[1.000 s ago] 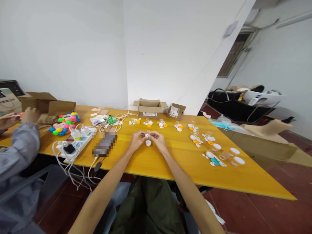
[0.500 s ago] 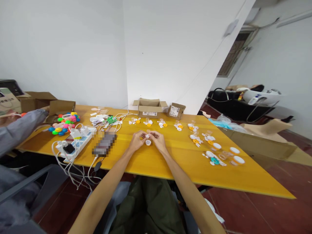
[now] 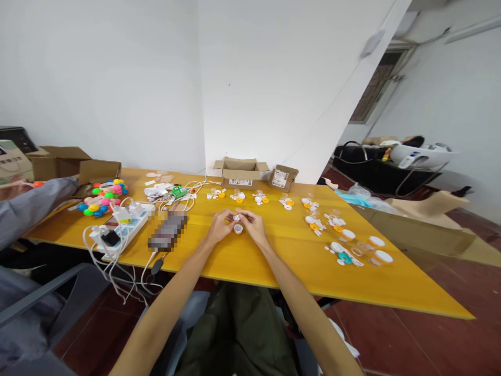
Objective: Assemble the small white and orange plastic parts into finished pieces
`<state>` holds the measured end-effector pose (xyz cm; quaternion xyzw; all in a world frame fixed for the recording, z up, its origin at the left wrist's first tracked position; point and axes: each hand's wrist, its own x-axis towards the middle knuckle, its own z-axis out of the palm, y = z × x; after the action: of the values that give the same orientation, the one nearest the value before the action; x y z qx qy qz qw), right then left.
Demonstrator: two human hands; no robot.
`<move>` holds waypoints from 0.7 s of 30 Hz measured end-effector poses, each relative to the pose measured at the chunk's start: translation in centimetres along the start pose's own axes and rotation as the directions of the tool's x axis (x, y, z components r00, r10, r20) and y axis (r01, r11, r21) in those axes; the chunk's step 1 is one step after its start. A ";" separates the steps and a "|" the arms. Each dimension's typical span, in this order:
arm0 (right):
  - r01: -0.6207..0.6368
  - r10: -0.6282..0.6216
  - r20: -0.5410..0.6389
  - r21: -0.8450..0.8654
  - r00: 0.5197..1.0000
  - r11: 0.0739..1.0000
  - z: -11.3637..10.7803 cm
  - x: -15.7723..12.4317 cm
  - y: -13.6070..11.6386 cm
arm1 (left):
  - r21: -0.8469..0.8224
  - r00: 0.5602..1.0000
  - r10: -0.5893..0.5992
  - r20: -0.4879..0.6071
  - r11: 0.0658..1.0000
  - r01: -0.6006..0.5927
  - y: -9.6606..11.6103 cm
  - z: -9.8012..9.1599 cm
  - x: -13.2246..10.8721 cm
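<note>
Both my hands meet over the middle of the yellow table. My left hand and my right hand pinch a small white plastic part between their fingertips. Just below it, a small white cap lies on the table between the hands. Groups of white, orange and clear small parts lie in rows beyond and to the right of my hands.
A white power strip with chargers and cables, a blurred phone and coloured balls lie at the left. Two open cardboard boxes stand at the far edge. Another person's grey sleeve reaches in from the left.
My hands stay together on the small part, shifting only slightly. The other person's arm at the left has pulled back and stretched out toward the far left edge.
</note>
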<state>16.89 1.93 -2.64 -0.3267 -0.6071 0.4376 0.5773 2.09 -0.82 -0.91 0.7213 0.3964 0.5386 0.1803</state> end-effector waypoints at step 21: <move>-0.001 -0.001 0.047 0.034 0.999 0.999 0.0 0.0 0.0 | -0.055 0.997 -0.063 -0.048 0.997 0.060 -0.8 0.1 0.0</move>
<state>16.93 1.91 -2.62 -0.3065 -0.6131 0.4553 0.5682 1.87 -0.30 -1.44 0.6898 0.4082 0.5612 0.2062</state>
